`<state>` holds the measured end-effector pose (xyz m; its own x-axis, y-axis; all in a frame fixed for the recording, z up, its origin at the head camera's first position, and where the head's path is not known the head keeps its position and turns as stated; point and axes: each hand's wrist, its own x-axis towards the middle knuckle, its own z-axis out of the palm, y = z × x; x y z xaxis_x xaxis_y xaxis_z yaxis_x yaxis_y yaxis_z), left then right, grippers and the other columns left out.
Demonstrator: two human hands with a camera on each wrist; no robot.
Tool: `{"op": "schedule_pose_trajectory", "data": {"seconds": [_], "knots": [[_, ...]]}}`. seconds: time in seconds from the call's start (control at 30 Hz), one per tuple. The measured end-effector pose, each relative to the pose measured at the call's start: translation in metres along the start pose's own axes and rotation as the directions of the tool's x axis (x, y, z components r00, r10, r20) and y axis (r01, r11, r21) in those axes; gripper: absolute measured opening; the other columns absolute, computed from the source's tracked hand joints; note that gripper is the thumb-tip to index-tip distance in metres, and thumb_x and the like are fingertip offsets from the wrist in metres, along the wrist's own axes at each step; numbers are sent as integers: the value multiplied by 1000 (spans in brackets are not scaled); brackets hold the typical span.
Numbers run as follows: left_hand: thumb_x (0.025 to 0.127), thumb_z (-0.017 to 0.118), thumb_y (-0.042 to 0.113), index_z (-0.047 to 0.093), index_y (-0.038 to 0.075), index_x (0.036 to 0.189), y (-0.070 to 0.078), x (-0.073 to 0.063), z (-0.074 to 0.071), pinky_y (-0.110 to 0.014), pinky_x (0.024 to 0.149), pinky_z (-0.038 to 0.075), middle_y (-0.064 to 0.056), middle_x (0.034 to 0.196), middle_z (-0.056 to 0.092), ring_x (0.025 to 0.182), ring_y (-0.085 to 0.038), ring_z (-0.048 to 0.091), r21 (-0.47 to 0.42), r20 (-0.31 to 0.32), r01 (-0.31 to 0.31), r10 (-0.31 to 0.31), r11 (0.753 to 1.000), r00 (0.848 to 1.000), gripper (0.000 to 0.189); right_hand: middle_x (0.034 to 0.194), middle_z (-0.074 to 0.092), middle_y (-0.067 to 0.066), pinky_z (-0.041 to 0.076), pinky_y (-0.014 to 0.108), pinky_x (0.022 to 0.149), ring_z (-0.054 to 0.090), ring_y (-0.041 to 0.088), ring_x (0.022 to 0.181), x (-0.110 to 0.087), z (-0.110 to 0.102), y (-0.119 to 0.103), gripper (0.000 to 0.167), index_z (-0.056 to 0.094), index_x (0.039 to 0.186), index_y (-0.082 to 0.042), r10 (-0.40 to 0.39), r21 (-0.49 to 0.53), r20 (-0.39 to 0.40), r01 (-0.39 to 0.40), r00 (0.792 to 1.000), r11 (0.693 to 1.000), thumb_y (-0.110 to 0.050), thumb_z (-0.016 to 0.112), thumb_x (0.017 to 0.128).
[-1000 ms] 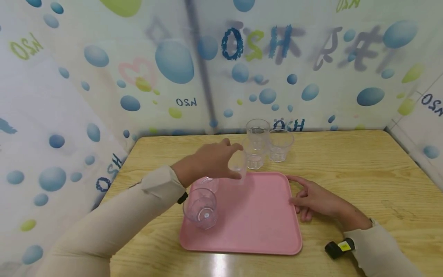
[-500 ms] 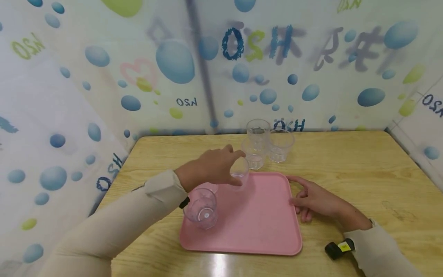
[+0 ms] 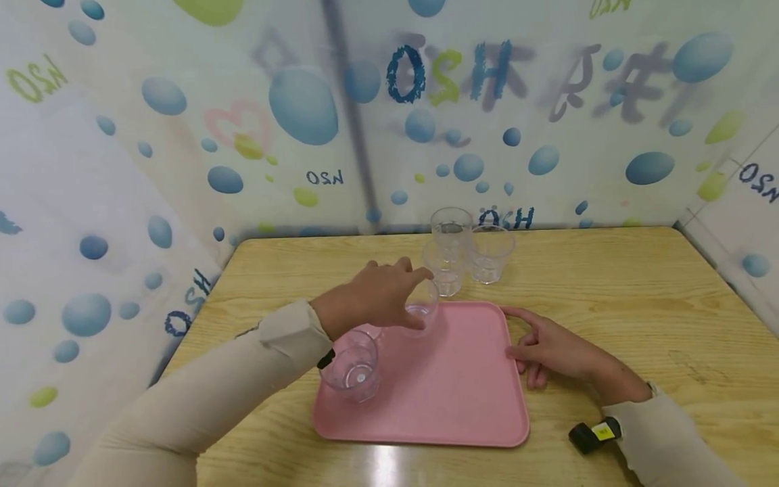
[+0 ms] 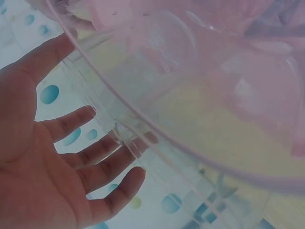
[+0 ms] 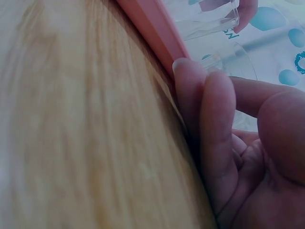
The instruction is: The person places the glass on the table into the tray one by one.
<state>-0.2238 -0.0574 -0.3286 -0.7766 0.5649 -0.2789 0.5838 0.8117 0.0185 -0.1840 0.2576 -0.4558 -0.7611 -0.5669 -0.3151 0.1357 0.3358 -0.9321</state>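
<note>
My left hand holds a clear tumbler low over the back edge of a pink tray, thumb and fingers spread around its sides. In the left wrist view, the tumbler's large round rim fills much of the picture and the fingers lie along its outer wall. Another clear tumbler stands on the tray's left side, and one more behind it is mostly hidden by the left wrist. My right hand grips the tray's right edge near the back corner. Its thumb is at the rim, with other fingers curled below.
Three more clear tumblers, one of them at the right, stand close together on the wooden table just behind the tray. A wall with blue and green drop patterns rises right behind the table.
My left hand has lowered the tumbler slightly toward the tray's back edge, then stayed nearly still over the last half second. The right hand keeps its place at the tray.
</note>
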Motion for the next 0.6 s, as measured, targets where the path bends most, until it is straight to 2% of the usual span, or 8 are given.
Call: {"op": "schedule_pose_trajectory", "data": {"seconds": [0.43, 0.53, 0.6], "knots": [[82, 73, 61, 35, 29, 155, -1, -1, 2, -55, 101, 43, -7, 135, 53, 111, -25, 64, -4, -4, -4, 4, 1000, 1000, 88, 77, 66, 8, 59, 45, 55, 66, 16, 54, 1, 0, 2, 83, 7, 160, -13, -12, -12, 5, 12, 1000, 1000, -20, 62, 99], [85, 66, 66, 34, 30, 156, -6, -3, 1, -54, 101, 43, -5, 139, 51, 116, -25, 62, -15, -44, 2, -3, 1000, 999, 85, 77, 66, 8, 59, 44, 55, 66, 16, 54, 1, 0, 1, 83, 7, 160, -13, -10, -13, 0, 10, 1000, 1000, -20, 63, 99], [88, 60, 68, 36, 31, 154, -11, -6, 0, -54, 101, 44, -4, 141, 51, 118, -25, 62, -31, -97, 10, -13, 999, 995, 79, 77, 66, 8, 59, 43, 55, 66, 16, 54, 0, 0, 0, 83, 7, 160, -14, -3, -10, -6, 3, 1000, 1000, -20, 63, 99]]}}
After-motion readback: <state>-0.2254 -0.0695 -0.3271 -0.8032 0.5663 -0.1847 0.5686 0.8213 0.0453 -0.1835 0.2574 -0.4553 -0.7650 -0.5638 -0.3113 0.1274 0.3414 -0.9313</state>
